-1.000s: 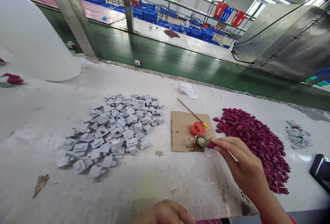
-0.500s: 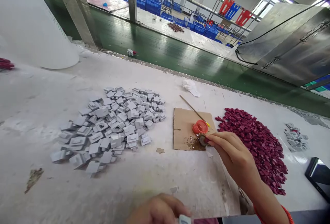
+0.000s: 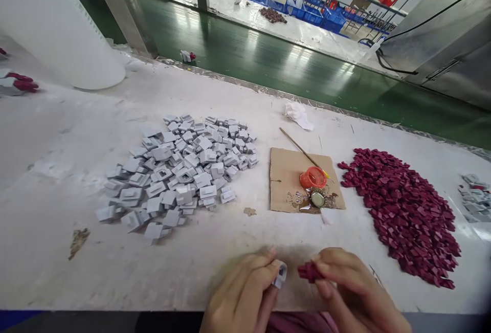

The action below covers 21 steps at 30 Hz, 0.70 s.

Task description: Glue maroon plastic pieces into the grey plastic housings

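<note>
The left hand (image 3: 245, 289) holds a grey piece (image 3: 280, 275), the right hand (image 3: 345, 284) a maroon piece (image 3: 309, 271)

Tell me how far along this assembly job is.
Partly done, by the look of it: a grey-and-red piece lies on the belt. In hand, not joined: a grey part in the left hand, a red part in the right hand. Apparently left: the large grey pile and red pile.

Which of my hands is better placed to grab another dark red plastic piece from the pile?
Your right hand, I'd say: it is nearer the dark red pile. It does hold one dark red piece; your left holds a grey piece.
</note>
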{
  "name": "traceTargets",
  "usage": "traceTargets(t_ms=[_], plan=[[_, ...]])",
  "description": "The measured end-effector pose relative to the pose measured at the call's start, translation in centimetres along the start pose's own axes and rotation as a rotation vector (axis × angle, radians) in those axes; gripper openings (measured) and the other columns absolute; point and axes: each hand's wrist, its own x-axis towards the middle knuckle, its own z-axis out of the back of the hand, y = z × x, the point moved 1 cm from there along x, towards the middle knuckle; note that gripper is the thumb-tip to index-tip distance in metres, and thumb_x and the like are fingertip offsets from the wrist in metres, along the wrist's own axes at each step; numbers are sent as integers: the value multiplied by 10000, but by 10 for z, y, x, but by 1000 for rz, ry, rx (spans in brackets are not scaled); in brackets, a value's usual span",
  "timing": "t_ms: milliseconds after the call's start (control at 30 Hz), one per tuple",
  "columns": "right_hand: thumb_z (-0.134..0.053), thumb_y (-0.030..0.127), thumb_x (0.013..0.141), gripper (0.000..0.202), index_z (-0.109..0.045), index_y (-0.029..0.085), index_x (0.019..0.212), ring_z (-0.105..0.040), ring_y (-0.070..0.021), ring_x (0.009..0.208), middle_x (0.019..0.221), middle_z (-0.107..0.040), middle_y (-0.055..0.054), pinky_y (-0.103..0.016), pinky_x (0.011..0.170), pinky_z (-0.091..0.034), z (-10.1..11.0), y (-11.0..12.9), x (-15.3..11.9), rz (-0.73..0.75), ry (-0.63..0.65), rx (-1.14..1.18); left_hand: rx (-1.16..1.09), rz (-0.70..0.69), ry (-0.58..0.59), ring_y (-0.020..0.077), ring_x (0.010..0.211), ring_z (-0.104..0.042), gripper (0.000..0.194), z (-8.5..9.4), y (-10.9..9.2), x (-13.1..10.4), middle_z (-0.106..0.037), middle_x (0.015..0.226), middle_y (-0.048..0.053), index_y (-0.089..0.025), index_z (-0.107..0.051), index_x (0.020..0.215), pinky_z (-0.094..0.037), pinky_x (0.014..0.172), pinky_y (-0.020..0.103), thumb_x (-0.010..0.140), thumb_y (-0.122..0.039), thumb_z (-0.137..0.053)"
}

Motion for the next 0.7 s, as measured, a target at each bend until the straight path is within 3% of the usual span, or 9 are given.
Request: traceTargets(t_ms=[133,267,500,700], plan=[[-595,0,785,286,-644,194,990,-653,-157,762,838,-677,-42,-244,628,-568,-14,-1,-9,17,15,25,-11,54,-34,155,922,-710,212,-5,-3,-3,-746,999,75,-174,-617,1003,-540,882,217,869,-29,-542],[-600,15,797,262,-642,198,979,-654,-155,762,831,-673,-38,-244,625,-566,-17,-3,-10,-40,16,21,-18,69,-48,151,924,-703,185,-5,-6,-2,-741,982,67,-172,-618,990,-538,872,212,879,-45,-544],[-606,0,778,244,-646,180,938,-641,-145,679,767,-661,-32,-238,553,-549,-20,-2,-6,14,8,20,10,52,-69,147,906,-702,180,-8,-6,-3,-739,971,67,-172,-615,996,-554,844,223,903,-52,-517],[-617,-24,781,280,-637,162,991,-654,-157,749,835,-674,-53,-246,606,-584,-15,-1,-6,30,177,-52,26,16,-65,158,920,-714,167,-7,-5,-4,-758,987,72,-162,-636,1010,-562,853,227,901,-75,-544]])
